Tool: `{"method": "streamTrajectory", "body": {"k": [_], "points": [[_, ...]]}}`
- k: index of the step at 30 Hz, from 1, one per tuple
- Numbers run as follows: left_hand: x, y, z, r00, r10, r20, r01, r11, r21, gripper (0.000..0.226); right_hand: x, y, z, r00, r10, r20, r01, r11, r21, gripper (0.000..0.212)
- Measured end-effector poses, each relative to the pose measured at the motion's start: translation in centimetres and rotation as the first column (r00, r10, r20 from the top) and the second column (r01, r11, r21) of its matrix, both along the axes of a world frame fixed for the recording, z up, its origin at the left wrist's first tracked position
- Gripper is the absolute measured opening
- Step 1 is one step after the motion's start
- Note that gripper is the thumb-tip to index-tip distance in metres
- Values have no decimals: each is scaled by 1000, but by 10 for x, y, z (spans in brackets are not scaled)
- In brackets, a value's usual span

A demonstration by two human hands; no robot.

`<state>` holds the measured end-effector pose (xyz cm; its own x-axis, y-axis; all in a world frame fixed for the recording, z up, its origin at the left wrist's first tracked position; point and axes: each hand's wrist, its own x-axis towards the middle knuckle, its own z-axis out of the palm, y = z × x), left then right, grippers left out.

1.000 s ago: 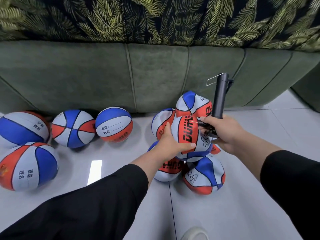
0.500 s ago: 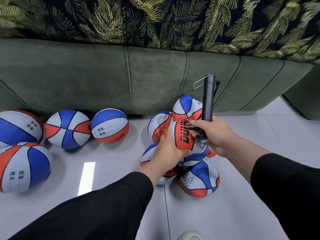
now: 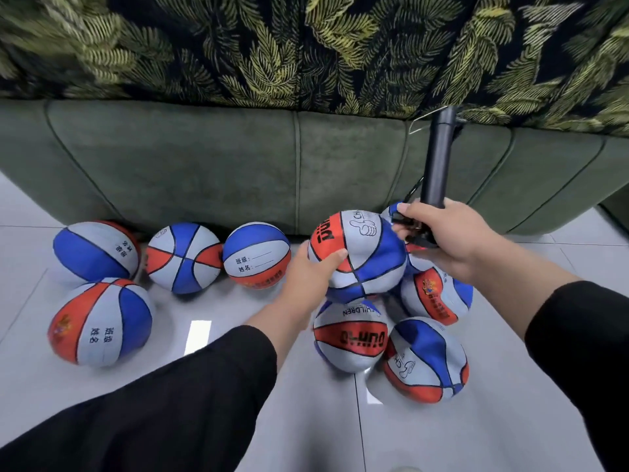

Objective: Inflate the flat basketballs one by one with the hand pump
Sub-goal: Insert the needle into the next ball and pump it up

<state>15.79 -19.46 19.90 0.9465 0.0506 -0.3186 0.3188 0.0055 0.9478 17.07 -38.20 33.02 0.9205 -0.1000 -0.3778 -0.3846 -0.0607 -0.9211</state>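
Four balls (image 3: 183,257) left; sofa (image 3: 204,165) behind, perhaps touching.

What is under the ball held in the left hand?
Under the held ball, other flat basketballs lie piled on the floor tiles. It hides the pile's middle and part of a ball behind, by the pump.
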Motion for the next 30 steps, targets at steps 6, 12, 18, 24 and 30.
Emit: {"method": "streamTrajectory", "body": {"k": [6, 12, 18, 24, 30], "points": [[-3, 72, 65, 996, 69, -61, -66, 997, 45, 38, 2, 56, 32, 995, 71, 76, -79, 990, 114, 17], [-15, 140, 134, 989, 25, -146, 3, 982, 191, 73, -17, 120, 65, 976, 132, 171, -158, 976, 150, 19], [-44, 187, 172, 997, 52, -49, -44, 986, 159, 99, -42, 164, 89, 957, 144, 252, -194, 963, 189, 17], [-55, 197, 189, 987, 139, -74, -133, 988, 81, 32, -70, 181, 106, 916, 142, 376, -227, 955, 191, 20], [-54, 202, 211, 982, 115, -152, -123, 992, -40, 35, -82, 180, 110, 875, 125, 467, -222, 962, 160, 18]]}}
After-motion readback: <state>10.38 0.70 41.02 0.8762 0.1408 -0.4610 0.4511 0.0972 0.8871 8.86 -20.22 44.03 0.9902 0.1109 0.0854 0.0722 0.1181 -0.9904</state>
